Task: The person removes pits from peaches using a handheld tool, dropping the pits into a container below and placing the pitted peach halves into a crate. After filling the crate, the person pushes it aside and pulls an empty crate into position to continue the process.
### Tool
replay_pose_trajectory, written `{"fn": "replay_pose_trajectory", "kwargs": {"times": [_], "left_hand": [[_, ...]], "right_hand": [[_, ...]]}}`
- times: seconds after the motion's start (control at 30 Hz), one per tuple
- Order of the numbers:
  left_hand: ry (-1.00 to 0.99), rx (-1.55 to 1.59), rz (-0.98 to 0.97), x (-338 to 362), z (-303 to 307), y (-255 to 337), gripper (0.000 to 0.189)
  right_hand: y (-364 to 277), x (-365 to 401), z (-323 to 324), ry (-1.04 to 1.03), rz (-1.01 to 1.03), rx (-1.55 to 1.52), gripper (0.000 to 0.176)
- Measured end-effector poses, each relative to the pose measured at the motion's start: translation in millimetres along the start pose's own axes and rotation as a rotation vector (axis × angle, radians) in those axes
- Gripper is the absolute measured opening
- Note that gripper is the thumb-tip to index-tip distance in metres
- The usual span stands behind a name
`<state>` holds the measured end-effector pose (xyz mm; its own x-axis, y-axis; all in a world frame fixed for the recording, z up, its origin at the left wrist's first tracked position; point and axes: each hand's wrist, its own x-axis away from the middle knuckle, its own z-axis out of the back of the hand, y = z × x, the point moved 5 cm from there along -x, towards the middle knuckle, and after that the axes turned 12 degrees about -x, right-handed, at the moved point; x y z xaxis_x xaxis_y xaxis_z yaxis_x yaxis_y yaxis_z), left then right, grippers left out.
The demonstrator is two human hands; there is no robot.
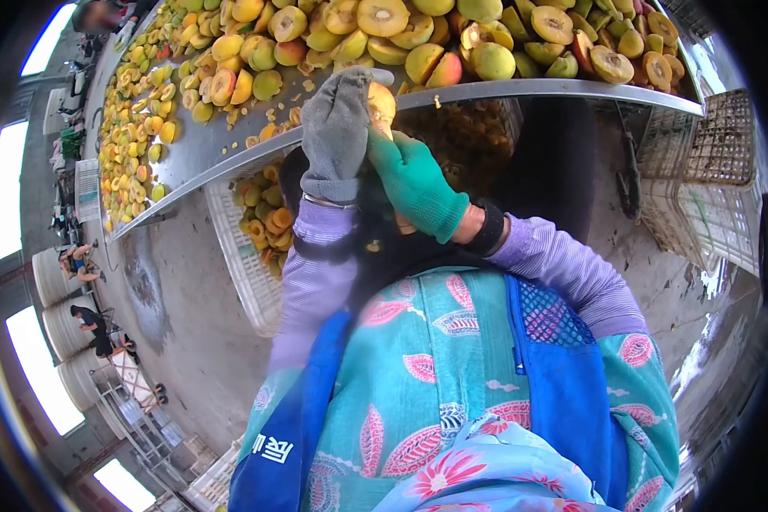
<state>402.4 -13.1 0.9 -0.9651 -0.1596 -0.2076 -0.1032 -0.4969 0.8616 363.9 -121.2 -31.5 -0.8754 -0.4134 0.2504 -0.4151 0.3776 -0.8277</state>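
Observation:
My left hand (333,132), in a grey glove, is closed around a yellow peach piece (381,104) just over the table's front edge. Against it is my right hand (420,183), in a green glove with its fingers wrapped round a tool. The wood-coloured handle (404,224) of that tool sticks out below the fist; its working end is hidden at the peach. Beyond both hands, cut peaches (382,15) lie heaped on the metal table (198,154), many with brown hollows or pits showing.
Below the table edge, a white crate (246,256) holds peach halves, and a dark container (465,141) holds brownish bits. Stacked plastic crates (700,183) stand at the right. Far left are other people (94,328) and large pale tanks (55,277).

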Motion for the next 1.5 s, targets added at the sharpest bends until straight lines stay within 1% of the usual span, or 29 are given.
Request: {"fn": "replay_pose_trajectory", "kwargs": {"times": [0.07, 0.17, 0.2, 0.23, 0.27, 0.3, 0.33, 0.4, 0.43, 0.53, 0.63, 0.73, 0.77, 0.83, 0.87, 0.9, 0.93, 0.97, 1.0, 1.03, 1.07, 1.17, 1.23, 1.27, 1.3, 1.33, 1.4, 1.43, 1.5], "left_hand": [[-0.023, 0.014, 0.066, -5.9, 2.0, 1.9, 0.022], [-0.192, -0.506, -0.476, -14.9, 5.3, 17.1, 0.025], [-0.152, -0.339, -0.224, -20.3, 7.6, 8.4, 0.026], [-0.117, -0.169, 0.030, -19.8, 3.6, -1.1, 0.027], [-0.082, 0.003, 0.279, -16.9, -0.6, -10.2, 0.029], [-0.038, 0.044, 0.356, -15.7, 0.4, -4.7, 0.027], [-0.040, -0.017, 0.303, -20.6, -0.8, -1.1, 0.027], [-0.043, -0.136, 0.218, -22.8, -2.9, 1.3, 0.027], [-0.094, -0.108, 0.152, -24.6, -6.8, 7.1, 0.029], [-0.072, 0.069, 0.301, -28.5, -13.3, -2.9, 0.024], [-0.047, -0.727, -0.635, -30.4, -8.4, 29.7, 0.017], [-0.255, -0.862, -0.725, -41.5, -10.6, 13.2, 0.021], [-0.315, -0.891, -0.641, -42.4, -12.3, 22.3, 0.021], [-0.269, -0.892, -0.591, -44.2, -13.0, 9.8, 0.021], [-0.253, -0.889, -0.567, -43.2, -14.4, 4.6, 0.020], [-0.186, -0.982, -0.605, -39.7, -15.7, 1.5, 0.019], [-0.239, -0.957, -0.617, -37.5, -17.0, -4.0, 0.020], [-0.287, -0.927, -0.626, -36.8, -16.2, -2.1, 0.021], [-0.322, -0.899, -0.641, -39.8, -15.7, 2.4, 0.023], [-0.407, -1.003, -0.630, -44.5, -17.0, 4.6, 0.027], [-0.277, -0.789, -0.483, -46.1, -9.0, 8.1, 0.024], [0.112, -0.206, -0.075, -43.9, -5.0, -5.7, 0.031], [0.015, -0.203, -0.013, -39.3, -10.3, -12.0, 0.031], [-0.071, -0.249, -0.038, -35.7, -8.4, -9.0, 0.025], [-0.157, -0.294, -0.066, -31.7, -6.5, -5.9, 0.025], [-0.241, -0.336, -0.098, -27.1, -4.4, -2.9, 0.030], [-0.253, -0.350, -0.556, -20.2, 1.3, 18.5, 0.028], [-0.174, -0.518, -0.552, -14.2, 4.9, 20.9, 0.026], [-0.111, -0.280, -0.385, -12.3, 1.8, 11.9, 0.025]], "right_hand": [[-3.0, -8.7, 3.4, -0.062, -0.053, -0.004, 0.037], [-0.5, -2.7, 7.1, -0.146, -0.168, -0.106, 0.038], [-10.7, 1.1, -0.8, -0.182, -0.203, -0.155, 0.039], [-16.9, 11.2, -7.2, -0.102, -0.373, -0.283, 0.040], [-14.9, 12.2, -11.8, -0.143, -0.428, -0.446, 0.040], [-13.7, 9.9, -15.1, -0.185, -0.472, -0.606, 0.041], [-11.5, 9.1, -17.6, -0.225, -0.521, -0.764, 0.042], [-8.0, 0.0, -4.6, -0.121, -0.294, -0.358, 0.042], [-10.7, -2.9, -1.2, -0.074, -0.177, -0.155, 0.042], [-14.6, -7.2, -8.3, -0.033, -0.220, -0.375, 0.043], [-10.7, -9.5, -1.2, -0.097, -0.291, -0.240, 0.044], [-10.6, -12.3, -4.2, -0.197, -0.501, -0.409, 0.044], [-10.7, -9.8, -9.1, -0.218, -0.524, -0.535, 0.044], [-13.2, -7.5, -18.4, -0.265, -0.557, -0.785, 0.044], [-9.8, -12.1, -15.5, -0.193, -0.500, -0.615, 0.043], [-4.4, -16.2, -13.0, -0.115, -0.443, -0.448, 0.043], [0.0, -17.2, -8.1, -0.031, -0.391, -0.282, 0.042], [1.3, -16.4, -6.2, -0.033, -0.363, -0.252, 0.040], [2.5, -17.0, -8.3, -0.099, -0.434, -0.401, 0.040], [1.9, -17.2, -10.9, -0.168, -0.506, -0.551, 0.040], [0.0, -16.6, -15.1, -0.241, -0.575, -0.705, 0.040], [-17.5, -18.6, -12.3, -0.199, -0.500, -0.604, 0.041], [-10.5, -28.5, 3.0, -0.183, -0.299, -0.221, 0.041], [-7.5, -31.2, 9.6, -0.175, -0.210, -0.028, 0.041], [-12.9, -29.5, 18.4, -0.174, -0.318, 0.142, 0.038], [-6.7, -36.3, 31.6, -0.298, -0.335, 0.068, 0.037], [-19.2, -38.3, 37.4, -0.347, -0.086, 0.251, 0.038], [-20.1, -40.4, 38.7, -0.312, 0.096, 0.450, 0.038], [-23.1, -37.2, 33.9, -0.217, 0.453, 0.850, 0.040]]}}
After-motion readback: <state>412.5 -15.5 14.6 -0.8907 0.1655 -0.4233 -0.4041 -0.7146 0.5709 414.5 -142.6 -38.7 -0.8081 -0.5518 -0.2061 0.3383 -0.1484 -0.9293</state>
